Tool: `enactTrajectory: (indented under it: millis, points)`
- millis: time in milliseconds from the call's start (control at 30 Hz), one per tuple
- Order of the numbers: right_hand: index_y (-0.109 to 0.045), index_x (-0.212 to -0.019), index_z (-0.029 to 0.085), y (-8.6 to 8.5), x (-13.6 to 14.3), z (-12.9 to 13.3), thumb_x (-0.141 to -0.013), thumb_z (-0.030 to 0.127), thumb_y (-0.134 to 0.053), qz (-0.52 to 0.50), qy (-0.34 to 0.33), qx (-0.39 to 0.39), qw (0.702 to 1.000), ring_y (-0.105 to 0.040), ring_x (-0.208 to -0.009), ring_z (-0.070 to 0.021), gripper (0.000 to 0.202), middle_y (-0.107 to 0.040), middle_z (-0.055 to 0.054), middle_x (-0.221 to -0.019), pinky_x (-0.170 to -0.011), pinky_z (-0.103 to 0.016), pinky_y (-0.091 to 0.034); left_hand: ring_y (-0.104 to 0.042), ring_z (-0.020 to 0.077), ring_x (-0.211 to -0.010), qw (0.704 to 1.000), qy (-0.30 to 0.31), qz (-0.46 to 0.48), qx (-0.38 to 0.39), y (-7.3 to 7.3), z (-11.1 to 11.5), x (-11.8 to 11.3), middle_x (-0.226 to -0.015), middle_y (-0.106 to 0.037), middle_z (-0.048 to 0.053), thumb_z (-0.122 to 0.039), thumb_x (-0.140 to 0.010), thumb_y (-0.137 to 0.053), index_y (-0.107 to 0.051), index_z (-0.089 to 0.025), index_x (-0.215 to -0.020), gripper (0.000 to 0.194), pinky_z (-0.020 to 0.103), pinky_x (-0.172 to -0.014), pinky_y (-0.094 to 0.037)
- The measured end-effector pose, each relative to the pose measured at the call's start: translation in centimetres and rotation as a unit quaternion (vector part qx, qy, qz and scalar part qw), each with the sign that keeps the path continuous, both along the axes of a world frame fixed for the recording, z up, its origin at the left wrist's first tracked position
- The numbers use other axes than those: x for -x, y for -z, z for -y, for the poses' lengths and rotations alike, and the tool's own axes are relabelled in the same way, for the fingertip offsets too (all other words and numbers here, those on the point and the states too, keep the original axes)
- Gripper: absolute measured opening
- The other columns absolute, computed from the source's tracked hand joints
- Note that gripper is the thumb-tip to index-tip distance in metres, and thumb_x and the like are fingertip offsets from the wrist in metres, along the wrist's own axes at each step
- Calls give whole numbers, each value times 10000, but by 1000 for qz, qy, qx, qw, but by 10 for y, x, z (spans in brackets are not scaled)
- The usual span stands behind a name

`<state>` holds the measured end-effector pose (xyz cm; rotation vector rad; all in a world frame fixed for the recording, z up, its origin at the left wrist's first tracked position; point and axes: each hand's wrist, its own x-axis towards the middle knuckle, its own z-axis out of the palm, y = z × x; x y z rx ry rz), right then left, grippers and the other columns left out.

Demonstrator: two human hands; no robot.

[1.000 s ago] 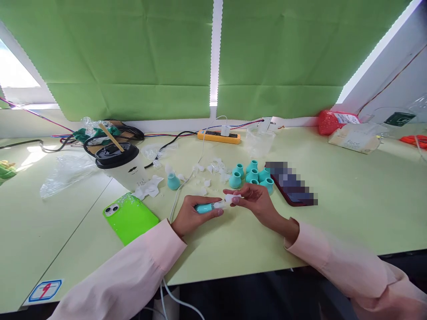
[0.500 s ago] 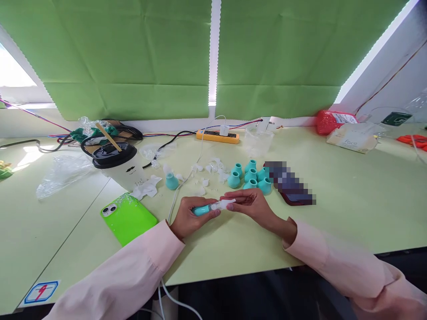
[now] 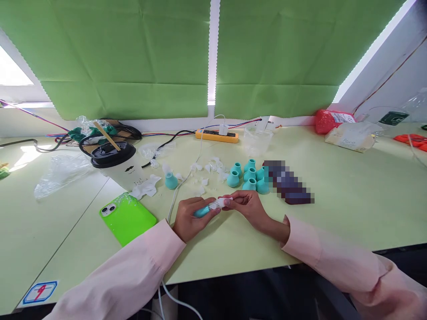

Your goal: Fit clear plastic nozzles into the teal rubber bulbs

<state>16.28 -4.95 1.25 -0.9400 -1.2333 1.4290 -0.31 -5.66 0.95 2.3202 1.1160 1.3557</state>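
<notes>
My left hand [image 3: 191,218] is closed around a small teal rubber bulb [image 3: 202,211]. A translucent whitish piece [image 3: 216,204] sticks out of its right end. My right hand [image 3: 251,206] pinches the free end of that piece between thumb and fingers, and the fingertips hide part of it. Just beyond my hands stand several teal bulbs [image 3: 250,174] in a cluster, openings up. One more teal bulb [image 3: 171,181] stands apart on the left, with a whitish piece upright in its mouth. Whitish scraps [image 3: 204,182] lie scattered between them.
On the left are a lime-green phone [image 3: 128,218] and a lidded paper cup [image 3: 125,175]. A dark phone [image 3: 290,183], partly pixelated, lies right of the bulbs. Behind stand an orange power strip [image 3: 216,136] and a clear plastic cup [image 3: 256,141]. A white cable [image 3: 173,202] crosses the table.
My right fingers have closed from a looser, spread pose onto the end of the whitish piece. My left hand keeps its hold on the teal bulb.
</notes>
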Motion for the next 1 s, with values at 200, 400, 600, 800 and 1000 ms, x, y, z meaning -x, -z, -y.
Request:
enactTrajectory:
  millis: [200, 400, 600, 800, 1000]
  points:
    - [-632, -599, 145, 0, 1, -3, -529, 233, -701, -11, -9, 18, 1000, -624, -587, -150, 132, -669, -13, -665, -638, -313, -531, -455, 84, -453, 993, -17, -62, -103, 1, 0, 2, -502, -544, 16, -230, -693, -574, -626, -97, -839, 204, 204, -425, -362]
    - [-636, -623, 142, 2, 2, -3, -557, 246, -686, -12, -23, 23, 999, -624, -583, -142, 133, -668, -12, -645, -654, -308, -524, -462, 88, -465, 976, -41, -110, -184, 2, 0, 4, -515, -558, 13, -211, -694, -570, -607, -105, -859, 200, 202, -422, -354]
    - [-647, -642, 160, -4, -1, -5, -568, 263, -678, -1, -21, 4, 1000, -626, -616, -145, 130, -673, -11, -691, -663, -313, -529, -494, 86, -491, 991, -29, -56, -119, -2, -2, 3, -564, -587, 17, -254, -675, -584, -614, -143, -820, 185, 197, -460, -392]
    - [-667, -754, 177, -8, -8, -10, -567, 249, -680, 57, -41, -50, 996, -627, -642, -162, 201, -671, -26, -684, -650, -316, -530, -506, 90, -488, 999, -16, -24, -43, -6, 0, -1, -561, -588, 26, -270, -668, -589, -625, -129, -773, 179, 199, -464, -400]
    - [-667, -772, 161, -5, -11, -11, -565, 234, -682, 74, -85, -54, 992, -622, -581, -152, 220, -659, -31, -639, -584, -293, -529, -497, 91, -492, 998, -12, -32, -61, -5, 0, 1, -572, -596, 35, -254, -673, -586, -622, -124, -777, 170, 201, -460, -392]
